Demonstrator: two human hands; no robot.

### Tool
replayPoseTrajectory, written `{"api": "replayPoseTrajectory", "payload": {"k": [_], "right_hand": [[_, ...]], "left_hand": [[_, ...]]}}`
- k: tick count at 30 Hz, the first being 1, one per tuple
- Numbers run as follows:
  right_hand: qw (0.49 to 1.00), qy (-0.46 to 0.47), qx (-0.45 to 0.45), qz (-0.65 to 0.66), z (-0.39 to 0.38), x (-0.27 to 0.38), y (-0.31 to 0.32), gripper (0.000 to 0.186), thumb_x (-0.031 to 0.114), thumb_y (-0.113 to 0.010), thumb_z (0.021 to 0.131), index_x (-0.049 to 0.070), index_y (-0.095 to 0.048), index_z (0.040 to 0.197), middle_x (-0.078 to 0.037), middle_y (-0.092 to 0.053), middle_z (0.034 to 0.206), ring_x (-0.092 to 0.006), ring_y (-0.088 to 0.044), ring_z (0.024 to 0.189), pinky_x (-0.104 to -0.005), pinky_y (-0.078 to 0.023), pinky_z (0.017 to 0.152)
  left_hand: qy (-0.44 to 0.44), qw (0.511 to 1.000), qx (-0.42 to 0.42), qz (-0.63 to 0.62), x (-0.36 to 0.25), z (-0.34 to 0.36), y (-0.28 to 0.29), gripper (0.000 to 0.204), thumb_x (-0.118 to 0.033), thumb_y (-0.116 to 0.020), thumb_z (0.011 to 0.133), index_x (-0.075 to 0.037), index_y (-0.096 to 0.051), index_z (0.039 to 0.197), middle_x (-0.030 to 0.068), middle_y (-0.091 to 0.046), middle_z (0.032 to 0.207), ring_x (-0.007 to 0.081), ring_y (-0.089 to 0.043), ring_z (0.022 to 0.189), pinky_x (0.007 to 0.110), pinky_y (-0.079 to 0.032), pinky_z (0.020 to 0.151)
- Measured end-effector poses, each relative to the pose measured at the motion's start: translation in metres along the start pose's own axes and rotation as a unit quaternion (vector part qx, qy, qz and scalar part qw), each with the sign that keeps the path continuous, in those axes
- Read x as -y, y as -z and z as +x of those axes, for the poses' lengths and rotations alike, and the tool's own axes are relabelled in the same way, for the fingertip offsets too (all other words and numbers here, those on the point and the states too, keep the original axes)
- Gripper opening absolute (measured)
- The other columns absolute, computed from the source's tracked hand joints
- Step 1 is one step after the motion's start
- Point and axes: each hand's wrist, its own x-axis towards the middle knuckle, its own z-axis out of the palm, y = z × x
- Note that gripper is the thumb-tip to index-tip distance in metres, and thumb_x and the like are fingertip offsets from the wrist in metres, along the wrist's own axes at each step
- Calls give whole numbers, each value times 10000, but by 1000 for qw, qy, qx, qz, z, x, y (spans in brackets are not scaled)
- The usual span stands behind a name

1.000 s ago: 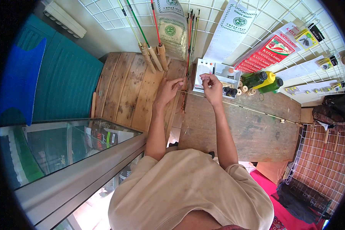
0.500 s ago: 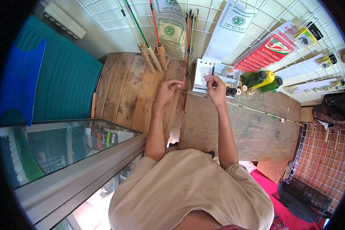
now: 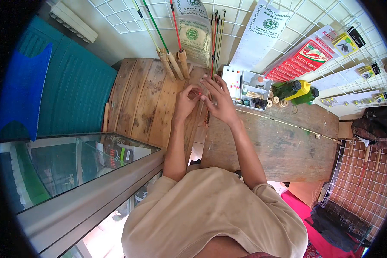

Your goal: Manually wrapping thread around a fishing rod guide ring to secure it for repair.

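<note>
My left hand (image 3: 186, 102) and my right hand (image 3: 219, 98) meet fingertip to fingertip over the wooden workbench (image 3: 266, 146). They are right beside a bundle of thin red and green rods (image 3: 213, 47) that leans on the wire grid wall. The left fingers pinch a small red piece (image 3: 197, 91). My right hand's outer fingers are spread, and its thumb and forefinger reach to the same spot; what they hold is hidden. A white compartment tray (image 3: 245, 88) with small parts lies just right of my right hand.
Three rods with bamboo handles (image 3: 173, 64) lean at the back. Green and yellow bottles (image 3: 297, 91) and small spools (image 3: 276, 102) lie right of the tray. A glass display case (image 3: 73, 163) stands at my left, a wire rack (image 3: 361, 180) at the right.
My right hand has left the white tray and moved left to join the left hand, with its fingers now spread. The left hand has stayed in place.
</note>
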Motion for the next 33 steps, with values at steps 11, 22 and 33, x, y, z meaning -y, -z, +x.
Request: {"api": "replayPoseTrajectory", "payload": {"k": [11,22,33], "right_hand": [[983,-120,27,137,2,-16,-16,454,26,-684,772,98,-591,1211,-125,-624,1070,-270,-621,953,-342,-499,810],[989,-121,2,89,1,-31,-20,177,-36,-604,818,23,-699,955,-126,-638,836,-220,-611,669,-306,-484,627],[954,-166,58,243,1,-24,-16,176,35,-661,811,38,-705,981,-47,-553,730,-102,-428,577,-242,-369,541]], "left_hand": [[-57,997,33,47,-10,0,-1,215,95,-618,783,-11,-603,969,59,-638,872,139,-629,850,273,-488,731],[-35,998,0,55,-2,1,8,133,72,-660,776,2,-640,887,70,-660,874,156,-652,786,267,-506,719],[-53,996,-55,50,20,1,15,140,67,-689,752,7,-687,879,89,-674,882,167,-652,799,277,-526,733]]}}
